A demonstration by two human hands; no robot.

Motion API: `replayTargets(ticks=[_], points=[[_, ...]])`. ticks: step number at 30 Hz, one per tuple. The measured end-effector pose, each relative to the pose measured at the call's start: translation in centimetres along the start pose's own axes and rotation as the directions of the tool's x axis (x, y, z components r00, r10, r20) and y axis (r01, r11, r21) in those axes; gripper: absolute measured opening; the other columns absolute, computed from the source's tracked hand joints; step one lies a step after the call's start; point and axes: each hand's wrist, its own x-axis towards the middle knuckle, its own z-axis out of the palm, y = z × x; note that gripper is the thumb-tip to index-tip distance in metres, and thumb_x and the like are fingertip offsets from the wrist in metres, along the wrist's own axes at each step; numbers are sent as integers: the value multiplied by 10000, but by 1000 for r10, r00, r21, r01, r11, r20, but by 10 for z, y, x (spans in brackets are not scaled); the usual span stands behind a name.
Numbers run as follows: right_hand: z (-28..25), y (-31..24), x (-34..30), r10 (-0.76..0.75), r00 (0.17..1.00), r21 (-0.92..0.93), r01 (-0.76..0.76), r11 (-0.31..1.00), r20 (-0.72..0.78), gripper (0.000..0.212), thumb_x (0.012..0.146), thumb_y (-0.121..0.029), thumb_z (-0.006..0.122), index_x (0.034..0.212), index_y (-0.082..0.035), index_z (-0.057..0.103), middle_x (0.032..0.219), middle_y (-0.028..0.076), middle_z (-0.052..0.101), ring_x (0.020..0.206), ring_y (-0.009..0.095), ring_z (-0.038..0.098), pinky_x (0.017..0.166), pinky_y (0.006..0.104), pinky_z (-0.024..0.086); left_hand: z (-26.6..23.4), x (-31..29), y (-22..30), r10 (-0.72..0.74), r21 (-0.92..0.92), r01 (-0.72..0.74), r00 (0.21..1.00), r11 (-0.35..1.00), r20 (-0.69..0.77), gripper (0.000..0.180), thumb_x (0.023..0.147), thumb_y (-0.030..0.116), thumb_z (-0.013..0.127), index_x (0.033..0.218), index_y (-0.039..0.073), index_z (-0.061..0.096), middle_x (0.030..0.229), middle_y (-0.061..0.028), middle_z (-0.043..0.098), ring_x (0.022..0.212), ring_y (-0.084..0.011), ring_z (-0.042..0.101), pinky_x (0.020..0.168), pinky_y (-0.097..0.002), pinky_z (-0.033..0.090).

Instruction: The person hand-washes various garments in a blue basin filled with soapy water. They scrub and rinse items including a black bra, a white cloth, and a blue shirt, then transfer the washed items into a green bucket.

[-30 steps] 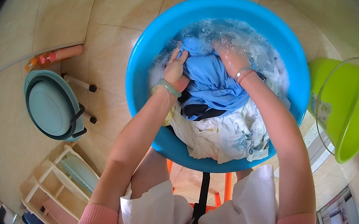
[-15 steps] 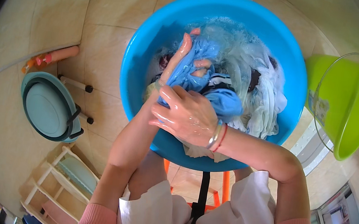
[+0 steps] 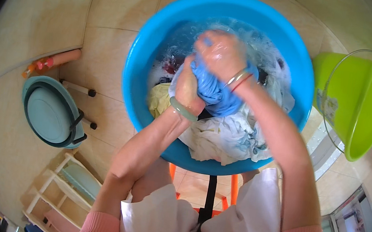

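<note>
A blue wet garment (image 3: 221, 97) is bunched up between my hands above the water in a large blue basin (image 3: 302, 70). My left hand (image 3: 187, 85), a pale green bangle at its wrist, grips the garment's left side. My right hand (image 3: 224, 54), smeared by motion, is closed over the garment's upper part, and a bit of blue shows by its fingers. Below them a soaked white cloth (image 3: 225, 142) lies near the basin's front rim. Yellow cloth (image 3: 160, 99) sits at the left, and a dark red piece (image 3: 172, 65) lies in the suds.
A lime-green bucket (image 3: 347, 104) with a wire handle stands to the basin's right. On the left are a grey-green folding basin (image 3: 51, 107), a white rack (image 3: 57, 183) and orange-capped bottles (image 3: 54, 61). An orange stool (image 3: 234, 188) shows under the basin.
My right hand has moved from my left wrist up and forward onto the blue garment. My left hand has drawn back, and the garment is now bunched tighter. More white cloth shows in front.
</note>
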Motion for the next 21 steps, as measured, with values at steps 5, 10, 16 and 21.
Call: replayTargets(ticks=[5,10,16,21], points=[[14,50,15,357,933,-135,-348,928,48,343,877,-422,562,821,-122,719,876,181,692,840,376,658,713,467,533,-13,20,33,172,170,-156,981,973,-86,291,951,403,541,862,127,560,853,0,606,854,-152,604,801,-316,489],[13,65,-16,-85,952,-199,148,969,293,427,870,-377,636,1177,-86,575,1208,172,579,1058,355,595,822,456,520,-66,52,59,43,18,-44,995,999,86,435,1030,311,434,1413,107,407,1344,-81,524,1216,-269,510,1039,-460,407],[43,90,9,272,899,-383,-131,914,343,318,856,-274,645,1134,-124,605,1223,191,580,1022,361,622,791,445,539,-65,69,40,178,127,-187,981,974,76,401,1022,227,454,1409,142,398,1327,-88,533,1183,-277,528,1002,-474,437],[36,21,-31,-140,981,136,122,983,131,263,837,-276,683,1023,-100,622,923,129,583,841,327,614,720,414,513,-56,58,51,20,117,-51,969,992,248,446,981,354,530,1316,62,496,1301,-113,559,1128,-249,568,969,-413,468]])
